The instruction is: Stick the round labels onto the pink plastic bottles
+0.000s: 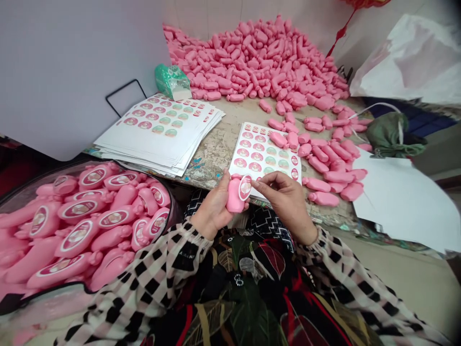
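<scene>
My left hand (pixel 215 206) is wrapped round a pink sausage-shaped piece (pixel 236 201) with a knobbed end, held above my lap at the table's front edge. An oval sticker (pixel 245 188) with a white rim and dark pink print lies against the right side of that piece. The thumb and forefinger of my right hand (pixel 286 199) pinch the sticker's right edge. Whether the whole sticker touches the piece, I cannot tell. Just beyond both hands is a sheet of round and oval stickers (pixel 245 162), with a few pink pieces lying over its right side.
A big heap of pink pieces (pixel 259 57) fills the table's back; loose ones (pixel 329 163) lie at right. Stacked sticker sheets (pixel 151 139) and a green plastic packet (pixel 171 81) are left. A clear-walled bag (pixel 169 192) at lower left contains labelled pieces (pixel 79 235).
</scene>
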### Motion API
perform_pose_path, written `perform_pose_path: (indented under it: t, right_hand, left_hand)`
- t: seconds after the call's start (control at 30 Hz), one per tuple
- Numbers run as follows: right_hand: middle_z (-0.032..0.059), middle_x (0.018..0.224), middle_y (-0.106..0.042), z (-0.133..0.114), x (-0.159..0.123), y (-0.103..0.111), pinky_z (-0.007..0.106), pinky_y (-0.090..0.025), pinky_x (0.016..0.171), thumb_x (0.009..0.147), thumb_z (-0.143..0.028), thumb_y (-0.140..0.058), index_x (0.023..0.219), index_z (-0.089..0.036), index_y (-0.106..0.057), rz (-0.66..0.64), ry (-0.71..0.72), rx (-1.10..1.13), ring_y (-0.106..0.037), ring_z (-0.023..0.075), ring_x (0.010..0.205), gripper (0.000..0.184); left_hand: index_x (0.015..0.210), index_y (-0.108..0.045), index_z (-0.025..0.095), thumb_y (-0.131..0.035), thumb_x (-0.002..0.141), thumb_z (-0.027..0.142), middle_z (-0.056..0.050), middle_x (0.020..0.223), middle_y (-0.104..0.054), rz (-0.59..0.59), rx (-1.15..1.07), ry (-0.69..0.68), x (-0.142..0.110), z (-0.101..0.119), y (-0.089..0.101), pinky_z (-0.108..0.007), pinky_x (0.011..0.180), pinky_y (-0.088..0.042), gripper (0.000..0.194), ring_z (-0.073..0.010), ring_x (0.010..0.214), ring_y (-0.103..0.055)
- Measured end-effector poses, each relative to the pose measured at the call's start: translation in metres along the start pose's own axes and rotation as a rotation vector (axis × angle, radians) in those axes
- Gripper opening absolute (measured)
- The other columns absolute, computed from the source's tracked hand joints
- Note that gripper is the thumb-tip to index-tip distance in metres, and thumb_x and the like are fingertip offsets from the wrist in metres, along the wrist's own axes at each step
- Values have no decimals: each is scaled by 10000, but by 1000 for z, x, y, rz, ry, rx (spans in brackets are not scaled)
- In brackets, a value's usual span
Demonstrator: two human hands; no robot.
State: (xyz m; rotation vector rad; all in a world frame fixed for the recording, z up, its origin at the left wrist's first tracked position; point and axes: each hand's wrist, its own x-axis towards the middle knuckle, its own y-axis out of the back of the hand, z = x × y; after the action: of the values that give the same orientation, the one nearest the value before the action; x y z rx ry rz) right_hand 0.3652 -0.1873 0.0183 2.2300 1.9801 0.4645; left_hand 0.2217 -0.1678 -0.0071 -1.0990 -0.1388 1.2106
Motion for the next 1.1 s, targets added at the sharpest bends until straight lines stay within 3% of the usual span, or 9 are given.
perform_pose_path:
  t: [0.2, 0.6, 0.97, 1.03, 1.1]
  right_hand:
    - [-20, 662, -565, 4, -4, -4, 250, -374, 584, 721, -355, -668, 669, -182, -600, -23, 19, -61, -464, 102, 609, 194]
    - [-10, 688, -599, 10, -6, -6, 264, -398, 604, 752, -392, -635, 692, -194, -586, -90, 22, -103, -511, 116, 632, 213]
    - [-9, 689, -621, 18, -6, -8, 267, -428, 599, 766, -416, -615, 724, -202, -580, -126, -26, -76, -547, 119, 607, 221]
    - [-14, 682, -620, 20, -6, -8, 265, -425, 592, 762, -418, -620, 732, -204, -579, -129, -41, -73, -547, 119, 600, 220]
    - [-14, 688, -613, 22, -6, -5, 264, -416, 598, 754, -415, -629, 721, -205, -585, -113, -25, -128, -541, 124, 627, 216]
  left_hand:
    - [1001, -564, 124, -354, 868, 539, -27, 659, -580, -40, 25, 12, 2, -3, 0, -233, 450, -479, 484, -112, 495, -563]
    - [1039, -584, 102, -399, 878, 475, -40, 691, -589, -36, 55, 6, 1, -1, -3, -194, 409, -455, 447, -90, 469, -553]
    - [1036, -579, 117, -404, 837, 563, -49, 713, -586, -62, 94, -7, 1, -2, 0, -235, 473, -494, 519, -104, 505, -561]
    - [1065, -563, 137, -455, 825, 544, -51, 756, -589, -92, 119, 14, -1, -1, 1, -275, 529, -520, 484, -131, 584, -593]
    - [1124, -528, 180, -606, 786, 388, -37, 810, -595, -141, 182, 49, -6, 2, 2, -321, 611, -538, 405, -145, 661, -614]
